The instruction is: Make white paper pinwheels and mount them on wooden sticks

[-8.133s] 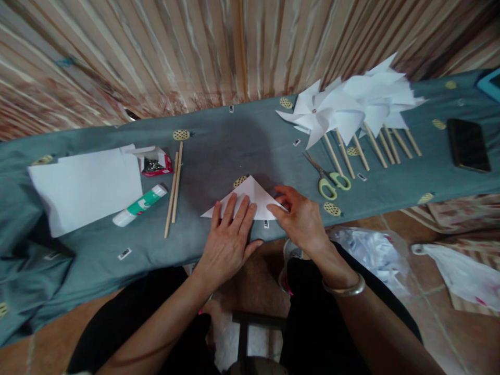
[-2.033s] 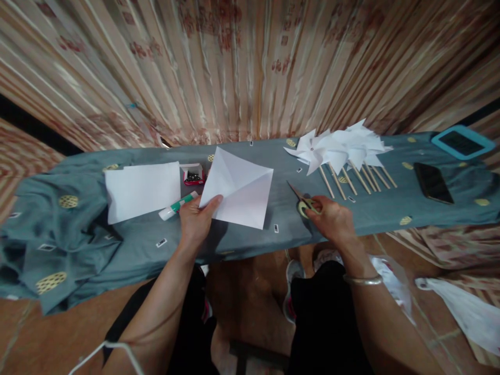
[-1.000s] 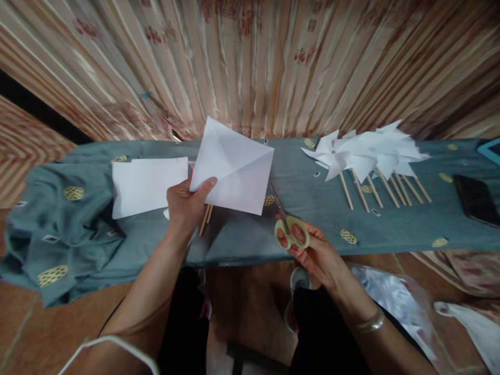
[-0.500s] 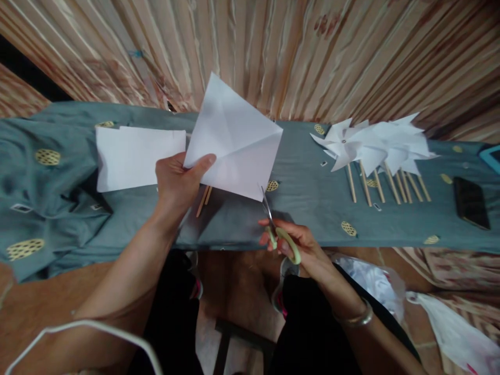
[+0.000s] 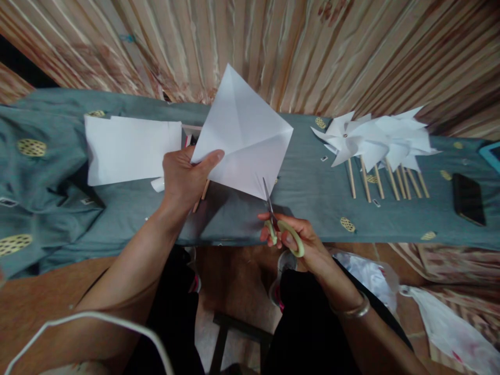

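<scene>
My left hand (image 5: 187, 174) grips the left corner of a creased white paper square (image 5: 246, 130), thumb on top, and holds it up above the table. In my right hand (image 5: 297, 237) is a pair of scissors (image 5: 289, 234) with pale green handles, fingers through the loops. The blades are parted at the paper's lower corner, with the paper between them. A fold line runs from that area toward the paper's middle. Partly hidden beneath the paper and my left hand lie wooden sticks (image 5: 201, 198).
A stack of white paper (image 5: 133, 148) lies at left. Several white paper pinwheels (image 5: 378, 138) on wooden sticks lie at right, beside a dark phone (image 5: 469, 199) and a blue-edged device (image 5: 491, 156). A green patterned cloth (image 5: 312, 208) covers the table. Plastic bags (image 5: 371, 276) lie on the floor.
The paper has moved slightly right and up in my left hand. The scissor blades now straddle its lower corner. A small white object and part of a box have come into view near my left hand.
</scene>
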The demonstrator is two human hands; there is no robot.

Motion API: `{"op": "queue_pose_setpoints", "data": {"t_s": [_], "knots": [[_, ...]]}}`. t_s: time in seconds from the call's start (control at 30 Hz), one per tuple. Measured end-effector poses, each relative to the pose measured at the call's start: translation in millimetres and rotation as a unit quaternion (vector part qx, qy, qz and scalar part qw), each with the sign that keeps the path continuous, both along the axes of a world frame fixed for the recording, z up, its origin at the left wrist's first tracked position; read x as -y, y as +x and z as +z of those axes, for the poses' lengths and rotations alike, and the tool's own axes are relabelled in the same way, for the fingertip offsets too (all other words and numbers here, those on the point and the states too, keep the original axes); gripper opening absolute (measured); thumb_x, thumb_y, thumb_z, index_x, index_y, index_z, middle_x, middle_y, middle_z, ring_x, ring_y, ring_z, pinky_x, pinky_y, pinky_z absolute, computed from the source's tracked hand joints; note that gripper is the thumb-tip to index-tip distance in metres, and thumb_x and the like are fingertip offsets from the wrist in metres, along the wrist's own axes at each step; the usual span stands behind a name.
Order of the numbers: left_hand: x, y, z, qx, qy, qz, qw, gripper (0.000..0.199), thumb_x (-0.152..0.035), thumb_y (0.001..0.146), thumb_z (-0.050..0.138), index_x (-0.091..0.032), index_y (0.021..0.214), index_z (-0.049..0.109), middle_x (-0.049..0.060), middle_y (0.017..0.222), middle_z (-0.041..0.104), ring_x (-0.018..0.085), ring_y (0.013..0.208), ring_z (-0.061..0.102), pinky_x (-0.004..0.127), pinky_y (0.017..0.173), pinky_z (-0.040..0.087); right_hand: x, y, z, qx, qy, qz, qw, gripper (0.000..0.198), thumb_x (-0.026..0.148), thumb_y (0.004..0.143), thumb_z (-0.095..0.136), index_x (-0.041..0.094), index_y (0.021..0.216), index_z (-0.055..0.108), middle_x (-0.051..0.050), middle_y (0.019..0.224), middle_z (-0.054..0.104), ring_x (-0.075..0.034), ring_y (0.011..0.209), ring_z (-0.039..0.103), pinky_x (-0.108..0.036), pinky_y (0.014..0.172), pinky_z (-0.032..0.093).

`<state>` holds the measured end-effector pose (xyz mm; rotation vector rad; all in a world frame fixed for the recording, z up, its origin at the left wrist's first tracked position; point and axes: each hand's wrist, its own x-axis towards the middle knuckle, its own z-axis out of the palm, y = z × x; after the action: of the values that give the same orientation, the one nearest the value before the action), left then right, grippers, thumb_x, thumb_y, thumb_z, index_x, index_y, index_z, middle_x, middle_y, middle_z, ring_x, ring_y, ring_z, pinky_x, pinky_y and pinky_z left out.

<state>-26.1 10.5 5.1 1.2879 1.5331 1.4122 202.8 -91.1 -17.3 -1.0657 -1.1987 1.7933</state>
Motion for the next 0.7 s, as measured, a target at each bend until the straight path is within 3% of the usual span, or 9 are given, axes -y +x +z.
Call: {"op": "queue_pose_setpoints", "data": {"t_s": [0.7], "knots": [[-0.1,-1.0,-2.4,0.003,-0.009,0.008,1.0,0.026,-0.043,0.064,0.079,-0.024,0.056,0.065,-0.002,0.051,0.053,0.014,0.051,0.046,0.028,0.045,0.032,-0.7,1.1,-4.2,0.005,0.005,0.003,1.0,0.055,0.058,0.078,0.073,0.021,0.118,0.068,-0.003,0.084,0.069,-0.011,0.066,0.059,-0.026,0.062,0.053]]}}
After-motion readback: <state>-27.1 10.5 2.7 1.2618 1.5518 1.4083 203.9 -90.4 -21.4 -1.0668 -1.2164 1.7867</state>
